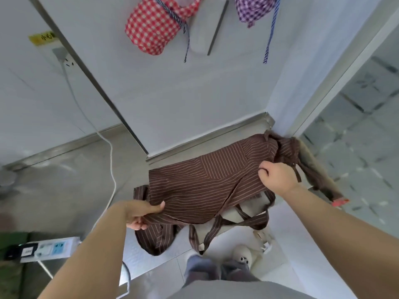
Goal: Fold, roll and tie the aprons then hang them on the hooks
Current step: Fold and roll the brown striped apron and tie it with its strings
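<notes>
Gripping brown apron [207,182] edges: left hand [138,214], right hand [277,176].

Hardly any legible writing

A yellow wall sticker [42,37] far left carries dark characters, too blurred to read; the power strip's labels [50,248] are equally unreadable

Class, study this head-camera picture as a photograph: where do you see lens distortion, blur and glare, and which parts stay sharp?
Head view: wide-angle bending bows the wall edges and door frame outward; the brown striped apron and both hands, left hand and right hand, stay fairly sharp; the red checked apron near the top is softer; the glass panel at right shows smeared reflections; lighting is even, with faint shadows.
</notes>
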Available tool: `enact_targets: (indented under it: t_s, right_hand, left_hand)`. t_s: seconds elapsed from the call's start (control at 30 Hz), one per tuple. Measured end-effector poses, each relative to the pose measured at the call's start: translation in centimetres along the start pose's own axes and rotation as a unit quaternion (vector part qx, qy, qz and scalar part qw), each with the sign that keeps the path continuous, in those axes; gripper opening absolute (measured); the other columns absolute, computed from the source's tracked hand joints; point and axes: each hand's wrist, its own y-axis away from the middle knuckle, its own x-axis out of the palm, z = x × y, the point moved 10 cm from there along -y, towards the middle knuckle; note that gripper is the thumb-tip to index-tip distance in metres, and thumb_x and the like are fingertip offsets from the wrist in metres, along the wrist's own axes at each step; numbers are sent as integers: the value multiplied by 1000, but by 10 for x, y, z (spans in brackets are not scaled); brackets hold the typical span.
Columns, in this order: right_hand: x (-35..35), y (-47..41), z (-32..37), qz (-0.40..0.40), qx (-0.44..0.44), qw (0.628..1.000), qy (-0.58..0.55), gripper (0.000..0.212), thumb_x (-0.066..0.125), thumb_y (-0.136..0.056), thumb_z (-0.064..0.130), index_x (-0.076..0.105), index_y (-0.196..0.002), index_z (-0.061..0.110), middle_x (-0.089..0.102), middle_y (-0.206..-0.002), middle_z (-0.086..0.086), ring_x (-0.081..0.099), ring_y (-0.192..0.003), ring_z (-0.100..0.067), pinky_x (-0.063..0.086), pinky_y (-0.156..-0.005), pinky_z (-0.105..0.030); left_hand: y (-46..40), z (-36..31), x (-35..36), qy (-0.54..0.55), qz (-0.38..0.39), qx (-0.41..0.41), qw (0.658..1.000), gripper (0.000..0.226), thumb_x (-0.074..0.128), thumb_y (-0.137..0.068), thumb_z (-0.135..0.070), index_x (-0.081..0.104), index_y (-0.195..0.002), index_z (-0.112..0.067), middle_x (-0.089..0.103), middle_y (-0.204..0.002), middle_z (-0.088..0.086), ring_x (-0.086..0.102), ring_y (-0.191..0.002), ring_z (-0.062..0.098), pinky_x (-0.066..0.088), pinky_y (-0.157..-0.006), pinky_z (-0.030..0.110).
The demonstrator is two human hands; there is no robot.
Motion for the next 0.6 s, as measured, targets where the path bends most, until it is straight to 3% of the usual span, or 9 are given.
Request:
enact_targets:
  t_s: [0.07, 0.13, 0.2, 0.27, 0.3, 0.37, 0.47, 0.53, 0.6]
  right_hand:
    - [30, -13, 7, 161, 32, 987, 1, 33, 44, -91, 24, 52, -61, 14, 56, -62, -3, 53, -63, -23, 34, -56, -31]
    - [48, -20, 6, 281, 88, 956, -19, 36, 50, -90, 20, 42, -56, 16, 47, -60, 1, 45, -58, -16, 32, -55, -29]
    - [52, -30, 0, 321, 115, 940, -2, 28, 56, -91, 24, 50, -65, 14, 50, -68, 0, 48, -62, -15, 37, -60, -28]
    - [55, -37, -3, 349, 108, 930, 45, 30, 56, -95, 35, 63, -101, 6, 61, -94, -4, 59, -86, -20, 46, -78, -30]
    - [55, -40, -4, 343, 100, 932, 67, 43, 52, -97, 39, 59, -120, 4, 61, -114, -7, 58, -103, -23, 45, -91, -33]
    - [51, -49, -3, 281, 92, 954, 51, 49, 42, -101, 42, 53, -131, 4, 55, -133, -13, 53, -119, -29, 41, -101, -38]
    - [49, -57, -15, 175, 102, 979, 2, 45, 33, -103, 39, 53, -124, 5, 59, -125, -17, 55, -113, -34, 43, -96, -41]
    - [57, -60, -27, 162, 129, 978, -8, 43, 30, -104, 38, 51, -122, 5, 60, -120, -19, 55, -110, -37, 43, -91, -42]
    - [65, -63, -34, 156, 148, 977, -5, 41, 30, -104, 38, 50, -119, 6, 61, -117, -20, 56, -108, -38, 42, -85, -41]
  left_hand:
    - [6, -2, -5, 54, 43, 23, 997, 55, 69, -66, -56, 59, -91, -7, 54, -60, 3, 39, -41, 7, 31, -37, 15]
    - [6, -9, -17, 133, 52, 66, 988, 58, 61, -72, -55, 57, -98, -3, 47, -50, 2, 29, -31, 5, 24, -28, 14]
    - [6, -22, -39, 189, -6, 123, 974, 66, 59, -73, -61, 56, -101, 0, 50, -53, 5, 32, -31, 7, 27, -29, 15]
    - [6, -37, -69, 169, -122, 178, 962, 68, 48, -78, -66, 59, -91, -1, 58, -59, 7, 49, -40, 11, 40, -39, 18]
    - [5, -43, -79, 155, -168, 199, 953, 69, 43, -80, -70, 61, -89, -3, 64, -68, 10, 60, -52, 15, 50, -51, 21]
    - [4, -51, -91, 146, -234, 215, 937, 80, 38, -75, -81, 66, -94, -8, 71, -90, 13, 70, -80, 25, 55, -81, 35]
    - [16, -56, -109, 142, -362, 214, 896, 76, 24, -90, -71, 62, -91, -6, 66, -96, 15, 61, -91, 30, 46, -90, 37]
    - [5, -63, -106, 195, -325, 213, 900, 82, 21, -88, -74, 63, -98, -4, 65, -98, 14, 61, -94, 30, 45, -89, 36]
    - [-10, -70, -85, 283, -180, 200, 921, 85, 30, -77, -79, 64, -108, -7, 70, -103, 13, 65, -100, 30, 49, -92, 40]
